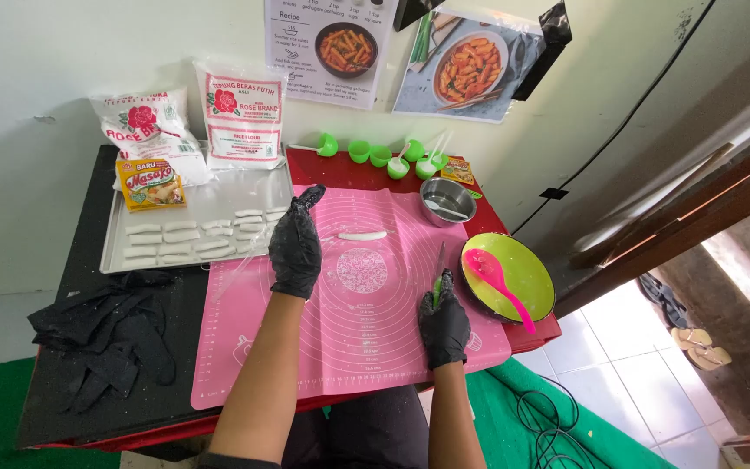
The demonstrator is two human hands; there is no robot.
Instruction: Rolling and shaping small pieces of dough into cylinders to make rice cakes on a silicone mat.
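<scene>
1. Left hand (295, 246) — black-gloved, fingers loosely extended, holding nothing — rests at frame centre on the pink mat (245, 347).
2. Right hand (444, 326), lower centre-right, is closed around a green-handled knife (438, 271).
3. A white dough log (363, 235) lies between them, just above centre.

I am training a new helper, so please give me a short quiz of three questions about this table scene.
1. True or false: the right hand holds a knife.
2. What lies in the green bowl? A) pink spoon B) dough roll C) glove
3. What is the left hand resting on?

Key:
1. True.
2. A, the pink spoon.
3. The pink mat, with the dough roll lying apart from it.
</scene>
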